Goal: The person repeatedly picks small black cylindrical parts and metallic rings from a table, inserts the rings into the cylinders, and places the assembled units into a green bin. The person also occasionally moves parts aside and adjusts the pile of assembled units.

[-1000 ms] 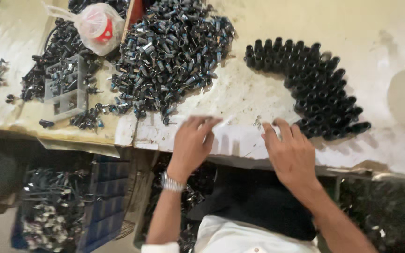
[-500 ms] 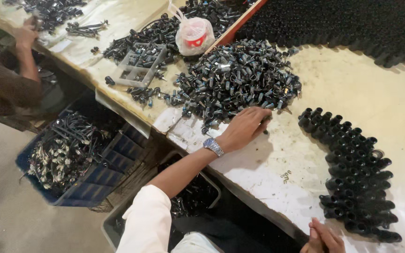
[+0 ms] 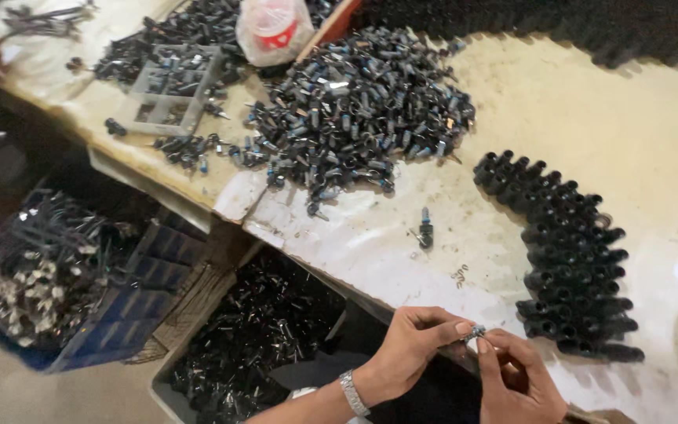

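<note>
1. Our left hand (image 3: pixel 413 345) and right hand (image 3: pixel 515 381) meet at the near edge of the table (image 3: pixel 629 133); both pinch one small metal part (image 3: pixel 474 332) between thumb and fingertips, the other fingers curled.
2. The part sits just over the table edge, near the curved block of black caps (image 3: pixel 570 251).
3. A pile (image 3: pixel 362 110) of small dark parts lies further up; one lone piece (image 3: pixel 426 229) stands between pile and hands.
4. A grey tray (image 3: pixel 170 90) and a plastic bag (image 3: pixel 276 27) lie at the far left.
5. Below the table: a blue crate (image 3: pixel 103 330) and a bin (image 3: pixel 253 338) of dark parts.
</note>
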